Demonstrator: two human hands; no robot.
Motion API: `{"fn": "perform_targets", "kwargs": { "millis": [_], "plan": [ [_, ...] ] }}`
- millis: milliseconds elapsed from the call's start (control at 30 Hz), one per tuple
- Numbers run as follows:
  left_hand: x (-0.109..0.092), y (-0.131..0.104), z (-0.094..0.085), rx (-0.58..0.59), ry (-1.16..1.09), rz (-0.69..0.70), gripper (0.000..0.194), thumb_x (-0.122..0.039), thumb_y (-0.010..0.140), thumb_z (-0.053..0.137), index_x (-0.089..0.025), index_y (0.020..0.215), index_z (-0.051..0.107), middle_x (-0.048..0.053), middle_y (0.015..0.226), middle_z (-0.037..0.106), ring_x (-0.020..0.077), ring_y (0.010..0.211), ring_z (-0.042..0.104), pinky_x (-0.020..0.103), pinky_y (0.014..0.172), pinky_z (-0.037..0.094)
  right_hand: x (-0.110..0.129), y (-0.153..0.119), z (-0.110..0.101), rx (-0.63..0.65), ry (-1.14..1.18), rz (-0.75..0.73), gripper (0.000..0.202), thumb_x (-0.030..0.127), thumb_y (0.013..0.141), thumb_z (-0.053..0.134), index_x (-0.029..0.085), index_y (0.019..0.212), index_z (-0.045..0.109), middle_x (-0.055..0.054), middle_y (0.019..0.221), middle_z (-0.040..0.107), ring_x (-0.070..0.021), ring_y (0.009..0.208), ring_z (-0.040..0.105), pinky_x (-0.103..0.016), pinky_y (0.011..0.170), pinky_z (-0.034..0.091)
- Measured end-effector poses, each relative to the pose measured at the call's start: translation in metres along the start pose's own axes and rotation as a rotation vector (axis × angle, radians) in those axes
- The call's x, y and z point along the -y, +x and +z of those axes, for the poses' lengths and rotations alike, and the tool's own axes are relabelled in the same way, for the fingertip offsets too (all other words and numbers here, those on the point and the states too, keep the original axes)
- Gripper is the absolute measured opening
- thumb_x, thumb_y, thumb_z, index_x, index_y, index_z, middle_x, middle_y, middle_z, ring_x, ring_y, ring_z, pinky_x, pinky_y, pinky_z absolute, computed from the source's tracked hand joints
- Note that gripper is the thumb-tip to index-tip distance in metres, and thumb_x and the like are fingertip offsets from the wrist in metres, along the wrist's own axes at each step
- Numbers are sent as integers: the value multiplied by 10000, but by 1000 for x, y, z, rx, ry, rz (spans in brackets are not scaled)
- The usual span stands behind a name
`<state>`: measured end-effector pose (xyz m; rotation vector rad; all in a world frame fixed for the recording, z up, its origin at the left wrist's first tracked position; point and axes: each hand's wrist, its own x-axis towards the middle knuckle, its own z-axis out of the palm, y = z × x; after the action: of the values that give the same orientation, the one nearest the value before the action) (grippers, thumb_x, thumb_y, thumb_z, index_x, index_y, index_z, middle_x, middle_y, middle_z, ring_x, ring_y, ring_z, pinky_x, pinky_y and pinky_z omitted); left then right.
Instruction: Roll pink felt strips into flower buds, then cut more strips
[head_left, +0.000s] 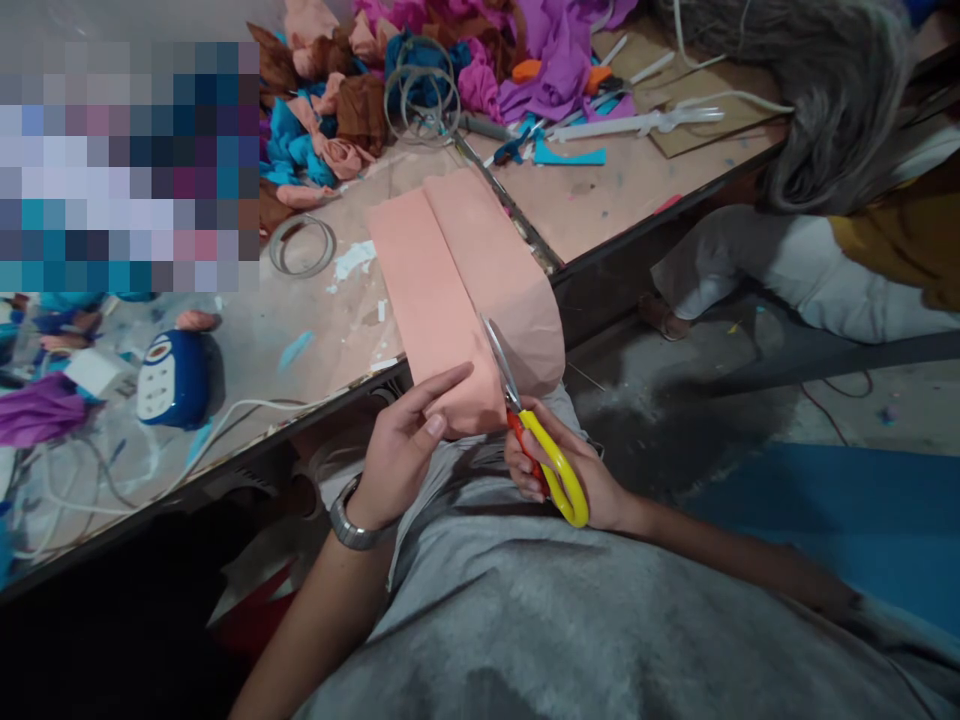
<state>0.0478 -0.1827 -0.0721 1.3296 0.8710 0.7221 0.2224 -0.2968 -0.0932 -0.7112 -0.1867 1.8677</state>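
A folded peach sheet (457, 290), cloth or crepe paper, lies across the table edge and hangs down over my lap. My left hand (401, 450), with a metal watch on its wrist, grips the near left corner, index finger and thumb on top; its other fingers are partly hidden. In my right hand (566, 465) is a pair of scissors (559, 470) with yellow and red handles. Their blades point away from me and lie along the sheet's fold line, slightly apart or closed, I cannot tell.
Crumpled coloured pieces (360, 110) heap at the back of the table (600, 205). A wire coil (301, 246), a blue-and-white device (172, 378) and a white cable (247, 405) lie to the left. White plastic sticks (637, 122) and grey fibre (832, 130) are at the right. Another person's leg (735, 250) shows beyond.
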Motion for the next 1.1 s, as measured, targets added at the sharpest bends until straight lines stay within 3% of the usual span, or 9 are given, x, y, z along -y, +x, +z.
{"fn": "perform_targets", "kwargs": {
  "millis": [233, 1100],
  "plan": [
    [0, -2, 1, 25, -62, 26, 500, -499, 908, 686, -217, 1319, 716, 126, 1434, 654, 336, 1385, 568, 462, 1173, 441, -2, 0, 1, -3, 15, 14, 456, 425, 876, 757, 344, 1195, 441, 78, 723, 460, -75, 524, 415, -171, 464, 331],
    [2, -3, 4, 5, -101, 20, 498, -496, 895, 698, -214, 1305, 724, 143, 1442, 644, 338, 1395, 557, 466, 1189, 409, -2, -1, 6, -43, -101, -5, 386, 425, 905, 714, 321, 1128, 416, 106, 694, 484, -57, 444, 430, -159, 394, 313]
  ]
}}
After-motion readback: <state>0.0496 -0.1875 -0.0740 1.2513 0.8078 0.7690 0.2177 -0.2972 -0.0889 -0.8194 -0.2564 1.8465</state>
